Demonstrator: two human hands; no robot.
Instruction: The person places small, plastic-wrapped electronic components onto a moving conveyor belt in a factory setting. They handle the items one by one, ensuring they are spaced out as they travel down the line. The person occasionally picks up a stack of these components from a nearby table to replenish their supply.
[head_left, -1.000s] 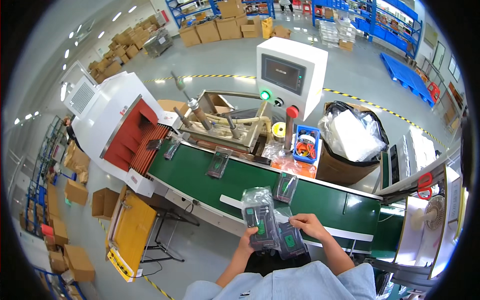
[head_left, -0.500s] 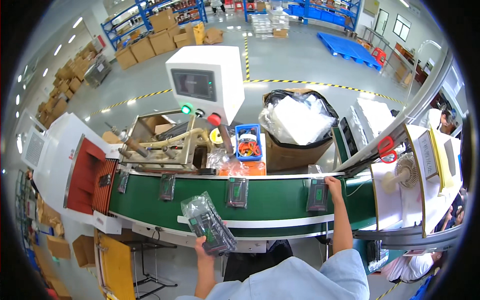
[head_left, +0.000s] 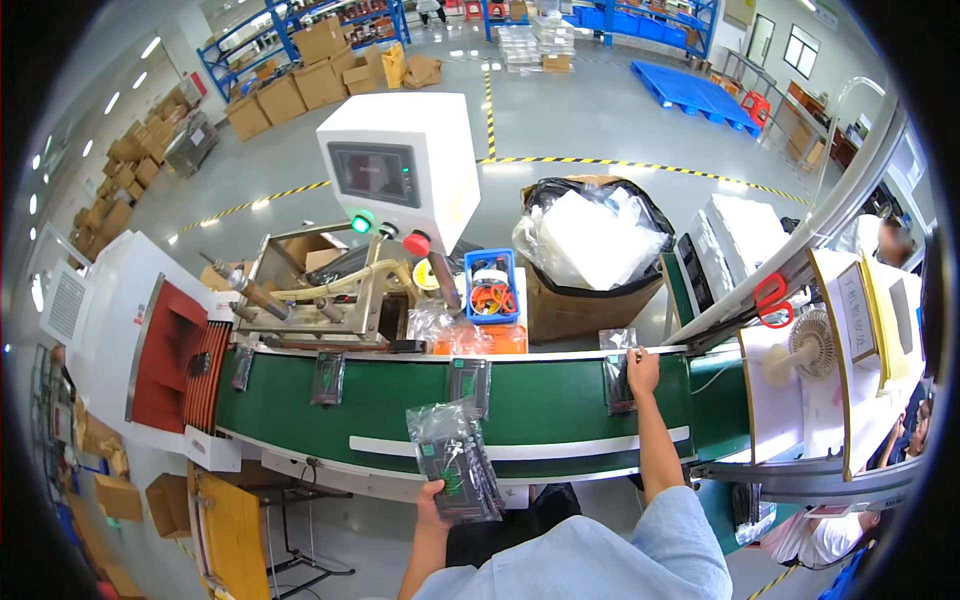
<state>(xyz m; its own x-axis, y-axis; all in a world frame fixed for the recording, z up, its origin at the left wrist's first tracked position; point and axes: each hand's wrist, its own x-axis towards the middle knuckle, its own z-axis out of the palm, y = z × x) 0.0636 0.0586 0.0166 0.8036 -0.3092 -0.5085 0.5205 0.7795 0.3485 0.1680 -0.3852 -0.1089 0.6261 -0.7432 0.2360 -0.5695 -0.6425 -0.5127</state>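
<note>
My left hand (head_left: 432, 507) grips a stack of flat dark packages in clear plastic bags (head_left: 455, 460), with green marks on their fronts. It holds the stack tilted at the near edge of the green conveyor belt (head_left: 540, 400). My right hand (head_left: 643, 372) is closed at the upper right edge of another bagged package (head_left: 617, 380), which lies on the belt's right part; its fingertips are partly hidden. Further left on the belt lie more bagged packages: one (head_left: 469, 380) partly behind the stack, another (head_left: 328, 378), and a smaller-looking one (head_left: 242, 368).
A white machine with a red curtain opening (head_left: 165, 350) stands at the belt's left end. Beyond the belt are a control box (head_left: 400, 170), a blue tool bin (head_left: 491, 290) and a carton of plastic waste (head_left: 590, 310). A small fan (head_left: 805, 345) and red scissors (head_left: 772, 298) are at right.
The stack in my left hand has swung rightward and stands more upright. My right hand has moved slightly left along with the package beneath it. My view has shifted a little.
</note>
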